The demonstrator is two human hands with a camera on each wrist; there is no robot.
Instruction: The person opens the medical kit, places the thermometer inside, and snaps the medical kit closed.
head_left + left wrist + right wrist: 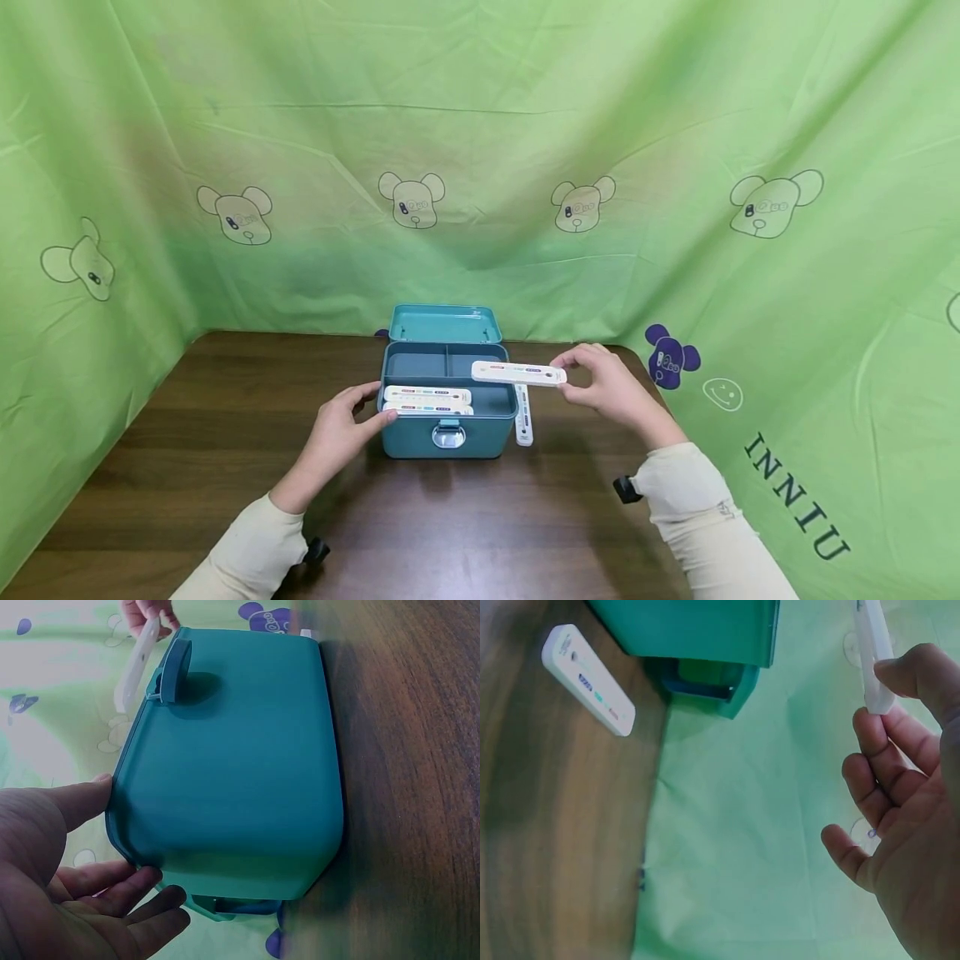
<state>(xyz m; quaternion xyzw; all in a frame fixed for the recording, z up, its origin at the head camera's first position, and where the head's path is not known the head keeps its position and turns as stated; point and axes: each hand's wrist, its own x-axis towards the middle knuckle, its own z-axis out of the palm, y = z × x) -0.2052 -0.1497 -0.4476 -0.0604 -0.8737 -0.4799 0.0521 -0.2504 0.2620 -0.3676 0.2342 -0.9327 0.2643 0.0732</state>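
A teal storage box with its lid swung back stands on the table. My left hand holds its left front corner, thumb at the front rim and fingers along the side. Over the box's right part, my right hand pinches one end of a long flat white case with printed labels, between thumb and fingers. Inside the front compartment, at its left, lie two similar white cases. Another white case lies on the table just right of the box, partly hidden in the head view.
A divider splits the back of the box into two sections. A metal-looking clasp sits on its front. Around the brown wooden table hangs a green cloth with bear prints.
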